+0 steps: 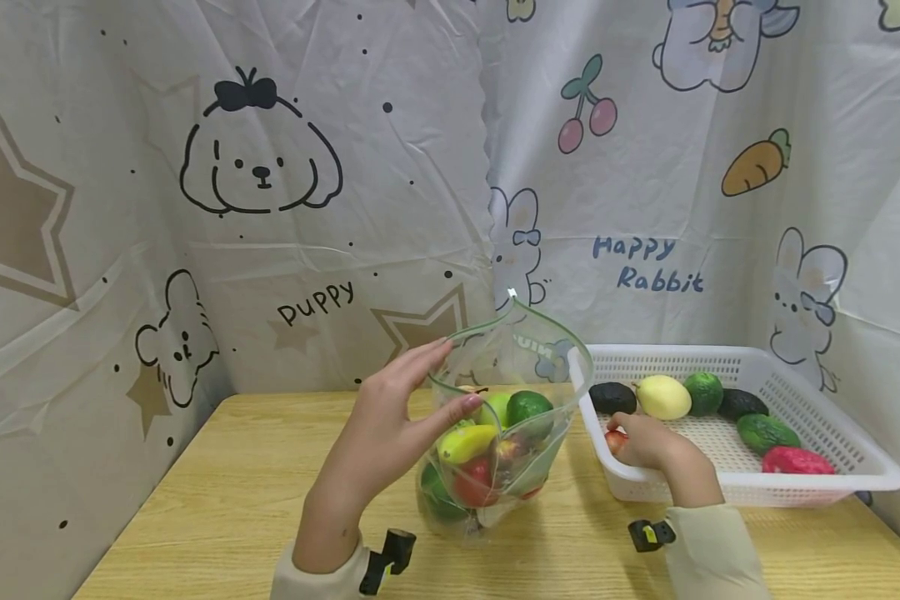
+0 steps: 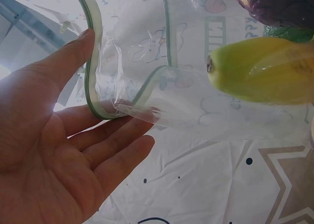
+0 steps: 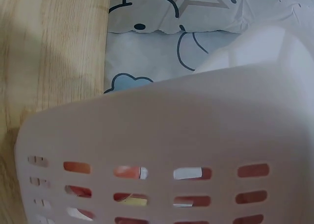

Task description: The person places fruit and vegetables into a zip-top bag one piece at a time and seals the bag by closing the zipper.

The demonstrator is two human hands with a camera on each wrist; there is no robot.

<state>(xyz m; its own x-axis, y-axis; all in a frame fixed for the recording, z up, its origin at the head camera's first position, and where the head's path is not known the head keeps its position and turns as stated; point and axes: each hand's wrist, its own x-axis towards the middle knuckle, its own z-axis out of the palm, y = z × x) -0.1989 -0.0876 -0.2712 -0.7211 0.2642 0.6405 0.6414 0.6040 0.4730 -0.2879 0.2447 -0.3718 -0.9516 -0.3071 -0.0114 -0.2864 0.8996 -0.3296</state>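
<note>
A clear zip bag (image 1: 562, 433) with a green-edged mouth stands on the table, holding several fruits. Among them are a yellow mango-shaped fruit (image 1: 467, 444), a round red fruit (image 1: 475, 483) and a green one (image 1: 529, 413). My left hand (image 1: 390, 421) is at the bag's left side, thumb and fingers spread apart and touching the rim. In the left wrist view its palm (image 2: 54, 150) faces the camera, with fingertips behind the plastic. My right hand (image 1: 648, 442) reaches into the white basket (image 1: 750, 483) and grips a red fruit (image 1: 616, 442), partly hidden. The basket wall hides that hand in the right wrist view.
In the basket lie a pale yellow pear-like fruit (image 1: 663, 397), dark avocado-like fruits (image 1: 612, 398), green ones (image 1: 768, 433) and a pink-red one (image 1: 797, 460). The basket's raised wall stands between it and the bag. Printed cloth (image 1: 420, 167) hangs behind the wooden table (image 1: 217, 492).
</note>
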